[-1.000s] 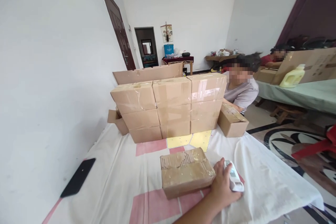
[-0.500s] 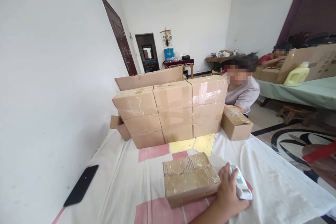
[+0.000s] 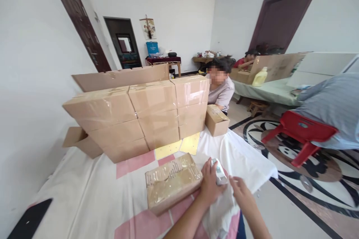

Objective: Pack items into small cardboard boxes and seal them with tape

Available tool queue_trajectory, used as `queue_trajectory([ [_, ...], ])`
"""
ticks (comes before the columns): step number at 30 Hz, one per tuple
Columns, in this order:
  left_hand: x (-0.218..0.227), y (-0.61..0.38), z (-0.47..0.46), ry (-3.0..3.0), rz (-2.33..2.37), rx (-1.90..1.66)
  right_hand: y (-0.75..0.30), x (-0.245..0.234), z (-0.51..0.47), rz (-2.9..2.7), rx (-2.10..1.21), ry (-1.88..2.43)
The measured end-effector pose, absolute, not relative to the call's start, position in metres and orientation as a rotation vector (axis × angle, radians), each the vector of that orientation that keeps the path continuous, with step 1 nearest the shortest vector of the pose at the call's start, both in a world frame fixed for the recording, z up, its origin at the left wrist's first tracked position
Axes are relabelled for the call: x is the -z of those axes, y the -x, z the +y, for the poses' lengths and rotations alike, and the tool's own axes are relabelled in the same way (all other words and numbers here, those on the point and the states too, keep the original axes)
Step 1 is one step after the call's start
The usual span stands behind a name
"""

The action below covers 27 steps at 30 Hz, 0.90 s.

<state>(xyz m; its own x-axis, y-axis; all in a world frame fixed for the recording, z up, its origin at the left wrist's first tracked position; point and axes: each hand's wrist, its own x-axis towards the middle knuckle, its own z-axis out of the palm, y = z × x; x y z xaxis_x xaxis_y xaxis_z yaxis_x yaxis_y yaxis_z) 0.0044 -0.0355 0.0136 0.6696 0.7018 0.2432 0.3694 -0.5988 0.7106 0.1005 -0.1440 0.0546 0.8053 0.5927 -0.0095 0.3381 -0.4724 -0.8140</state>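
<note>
On the cloth-covered table (image 3: 86,186), my left hand (image 3: 211,186) is closed round a small white device (image 3: 219,171) with a grey-green panel, its thumb across the near end. Just right of the device is my right hand (image 3: 243,194), empty, with its fingers partly bent and apart. I cannot tell whether its fingertips touch the cloth. A taped cardboard box (image 3: 172,185) lies immediately left of my left hand, its top crossed by clear tape and dark marks.
A wall of stacked cardboard boxes (image 3: 157,119) stands behind, with an open box (image 3: 84,142) at its left and another box (image 3: 217,121) at its right. A person (image 3: 223,89) sits beyond. A dark phone (image 3: 30,220) lies front left; a red stool (image 3: 305,130) is right.
The view has swung to the right, bringing the red stool into sight. My right hand has come in beside the device. My left hand stays on the device.
</note>
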Motion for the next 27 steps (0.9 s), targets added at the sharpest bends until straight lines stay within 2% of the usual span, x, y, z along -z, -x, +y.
queue_trajectory([
  [12,-0.016,0.000,-0.034,-2.383,0.810,-0.722,-0.085,-0.037,-0.135,-0.455,-0.845,1.726],
  [27,-0.017,0.010,-0.038,-2.419,0.722,-0.874,-0.092,-0.029,-0.149,-0.291,-0.818,1.547],
])
